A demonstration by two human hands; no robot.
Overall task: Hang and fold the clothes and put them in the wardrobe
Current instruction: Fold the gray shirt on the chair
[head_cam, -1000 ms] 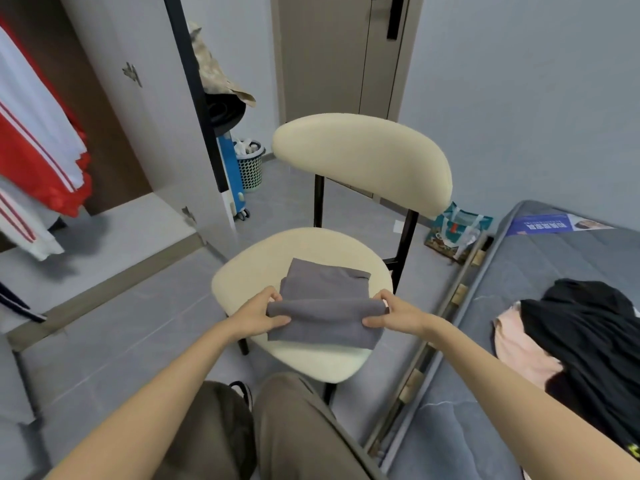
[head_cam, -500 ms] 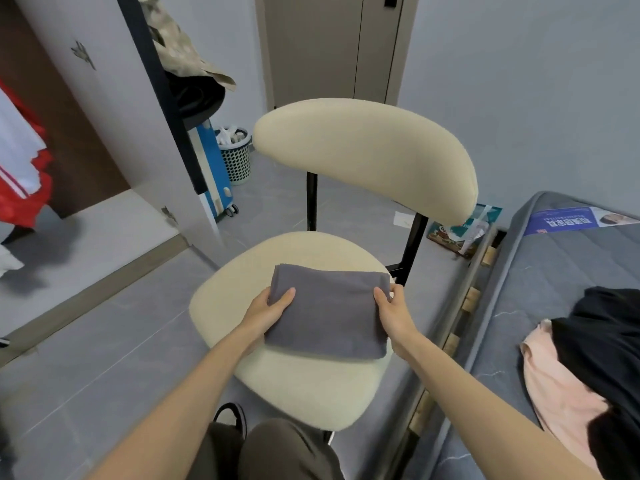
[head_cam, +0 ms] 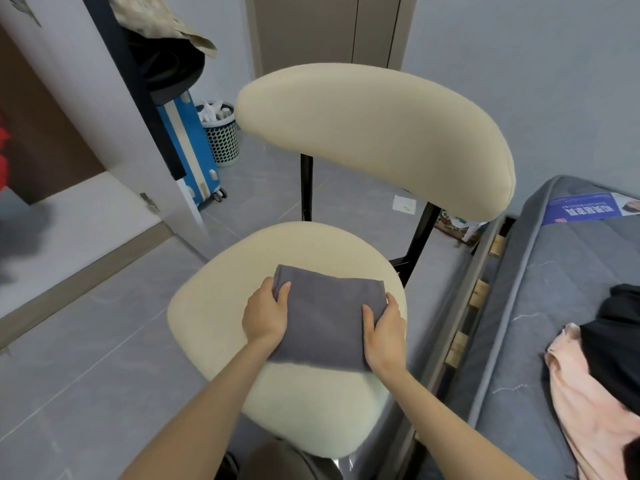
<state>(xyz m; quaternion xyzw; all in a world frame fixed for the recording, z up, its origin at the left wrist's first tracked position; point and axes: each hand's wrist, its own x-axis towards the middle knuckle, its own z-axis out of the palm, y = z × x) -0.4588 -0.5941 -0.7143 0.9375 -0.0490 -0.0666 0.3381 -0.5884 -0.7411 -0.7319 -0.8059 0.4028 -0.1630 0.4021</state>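
Head view, looking down; folded grey garment (head_cam: 329, 317) lies flat on the seat of a cream chair (head_cam: 287, 403), a compact rectangle sitting on the middle to right part of the seat, its far edge short of the black back posts; left hand (head_cam: 265, 315) at the garment's left edge, thumb laid on top of the cloth, fingers held close together and curled round the edge, their tips hidden under the fold; right hand (head_cam: 384, 329) at the right edge, thumb likewise on top, fingers together and wrapped along the side, tips not visible; both hands thus pinch the garment between thumb and fingers, one on each side; both forearms bare; cream backrest (head_cam: 374, 133) stands beyond the seat, on two black posts; grey mattress (head_cam: 554, 271) just beside the chair on the right, slatted bed frame showing along its edge; on the mattress, a black garment (head_cam: 616, 323) lying partly over a pink garment (head_cam: 581, 393), both loose and unfolded, well apart from the chair; wardrobe door (head_cam: 114, 133) stands open at left, a scrap of red garment (head_cam: 5, 150) at the frame edge inside; blue suitcase (head_cam: 188, 147) upright behind the door, perforated waste basket (head_cam: 221, 136) just beside it; grey tiled floor (head_cam: 86, 341) under all.
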